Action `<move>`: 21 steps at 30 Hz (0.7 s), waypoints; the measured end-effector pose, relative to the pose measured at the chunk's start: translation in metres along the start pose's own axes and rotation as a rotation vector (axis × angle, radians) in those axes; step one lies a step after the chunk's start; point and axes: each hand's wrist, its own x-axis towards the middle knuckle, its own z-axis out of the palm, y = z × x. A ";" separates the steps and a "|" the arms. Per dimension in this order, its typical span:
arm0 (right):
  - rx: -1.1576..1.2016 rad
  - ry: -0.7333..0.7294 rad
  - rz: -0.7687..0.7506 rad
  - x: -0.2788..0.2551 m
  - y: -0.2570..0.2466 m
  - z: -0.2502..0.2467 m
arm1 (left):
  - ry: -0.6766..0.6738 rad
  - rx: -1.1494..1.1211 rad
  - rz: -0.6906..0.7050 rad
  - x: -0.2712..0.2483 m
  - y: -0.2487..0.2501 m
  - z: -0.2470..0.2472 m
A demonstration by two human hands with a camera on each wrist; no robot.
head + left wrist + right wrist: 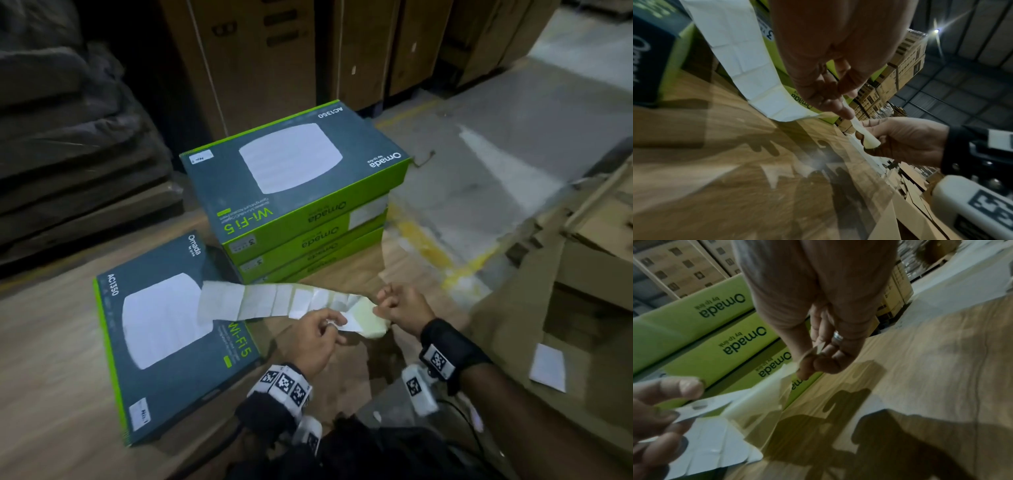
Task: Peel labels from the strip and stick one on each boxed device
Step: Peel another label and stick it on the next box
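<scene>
A white label strip (260, 301) stretches in the air between my hands, its far end over the single grey-green device box (164, 329) lying at the left. My left hand (334, 325) pinches a white label (351, 324) partly lifted from the strip. My right hand (380, 308) pinches the bare yellowish backing (368, 318) at the strip's end. In the left wrist view my left hand (846, 112) and right hand (861, 134) both hold the backing (869, 139). A stack of several boxes (294, 178) stands behind. Its top box bears a small label (201, 157); the single box bears one (138, 414) too.
Tall brown cartons (260, 51) line the back. Dark wrapped goods (68, 137) fill the left. Flattened cardboard (565, 274) lies at the right with a white sheet (548, 366) on it. The boxes rest on a wood-grain surface (51, 342); a grey floor with a yellow line (421, 243) lies beyond.
</scene>
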 end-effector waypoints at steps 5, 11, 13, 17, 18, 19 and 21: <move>-0.207 -0.003 -0.048 0.020 0.005 -0.016 | 0.005 -0.068 -0.045 0.013 -0.005 0.005; -0.442 -0.001 -0.060 0.038 0.008 -0.036 | -0.065 -0.004 -0.093 0.025 -0.020 -0.014; -0.501 -0.019 -0.078 0.043 0.006 -0.039 | -0.076 0.022 -0.092 0.028 -0.021 -0.017; -0.563 -0.043 -0.097 0.048 -0.001 -0.031 | -0.088 0.019 -0.055 0.031 -0.015 -0.020; -0.591 -0.048 -0.097 0.049 -0.001 -0.030 | -0.087 0.023 -0.051 0.032 -0.013 -0.021; -0.618 -0.052 -0.094 0.049 -0.002 -0.029 | -0.085 0.025 -0.044 0.032 -0.011 -0.022; -0.717 -0.034 -0.111 0.048 -0.003 -0.027 | -0.076 0.027 -0.028 0.031 -0.008 -0.024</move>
